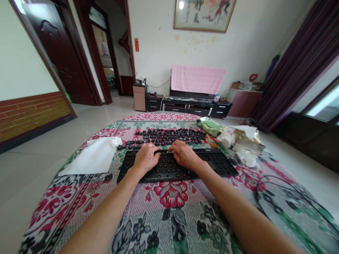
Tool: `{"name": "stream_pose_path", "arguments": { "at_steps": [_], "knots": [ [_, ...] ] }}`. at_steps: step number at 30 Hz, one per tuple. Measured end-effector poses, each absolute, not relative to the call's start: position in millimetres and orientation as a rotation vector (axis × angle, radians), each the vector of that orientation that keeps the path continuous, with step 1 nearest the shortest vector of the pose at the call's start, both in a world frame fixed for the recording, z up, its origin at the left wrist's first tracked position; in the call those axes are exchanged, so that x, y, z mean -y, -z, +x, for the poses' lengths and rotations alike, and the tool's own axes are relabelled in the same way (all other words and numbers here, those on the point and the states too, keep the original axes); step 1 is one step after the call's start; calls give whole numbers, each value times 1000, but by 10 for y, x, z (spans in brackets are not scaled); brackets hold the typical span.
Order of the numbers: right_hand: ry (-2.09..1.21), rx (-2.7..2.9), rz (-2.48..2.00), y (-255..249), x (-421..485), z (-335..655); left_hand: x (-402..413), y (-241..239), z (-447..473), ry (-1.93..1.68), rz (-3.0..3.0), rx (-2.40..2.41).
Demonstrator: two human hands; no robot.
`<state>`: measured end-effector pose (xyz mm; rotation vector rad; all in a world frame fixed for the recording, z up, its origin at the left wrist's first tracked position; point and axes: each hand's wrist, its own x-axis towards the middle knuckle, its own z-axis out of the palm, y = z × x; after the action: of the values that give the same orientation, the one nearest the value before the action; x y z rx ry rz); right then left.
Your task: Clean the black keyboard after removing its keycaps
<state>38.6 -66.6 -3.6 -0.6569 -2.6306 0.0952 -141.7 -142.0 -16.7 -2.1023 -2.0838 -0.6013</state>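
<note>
A black keyboard base (222,164) with its keycaps removed lies on the floral tablecloth (172,211). Several loose black keycaps (169,135) are laid out in rows just behind it. My left hand (146,157) rests on the left half of the base, fingers curled at its far edge near a keycap. My right hand (185,154) lies on the middle of the base, fingers bent and pressed together at the far edge. What either set of fingertips pinches is too small to make out.
A white tissue sheet (92,157) lies left of the keyboard. Crumpled tissues and green and white wrappers (235,139) sit at the right. A black cable (275,197) loops on the cloth at the right. A TV stand with a pink cloth (197,79) stands behind.
</note>
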Motion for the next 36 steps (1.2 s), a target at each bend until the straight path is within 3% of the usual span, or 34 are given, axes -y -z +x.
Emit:
{"name": "stream_pose_path", "arguments": {
  "at_steps": [8, 16, 36],
  "knots": [
    [-21, 2567, -953, 2, 559, 565, 1397, 165, -1429, 668, -2057, 2218],
    [-45, 2559, -601, 107, 591, 432, 1394, 164, -1409, 676, -2011, 2225],
    [-119, 2469, -796, 128, 661, 365, 1389, 153, -1416, 665, -2037, 2233]
  ]
}}
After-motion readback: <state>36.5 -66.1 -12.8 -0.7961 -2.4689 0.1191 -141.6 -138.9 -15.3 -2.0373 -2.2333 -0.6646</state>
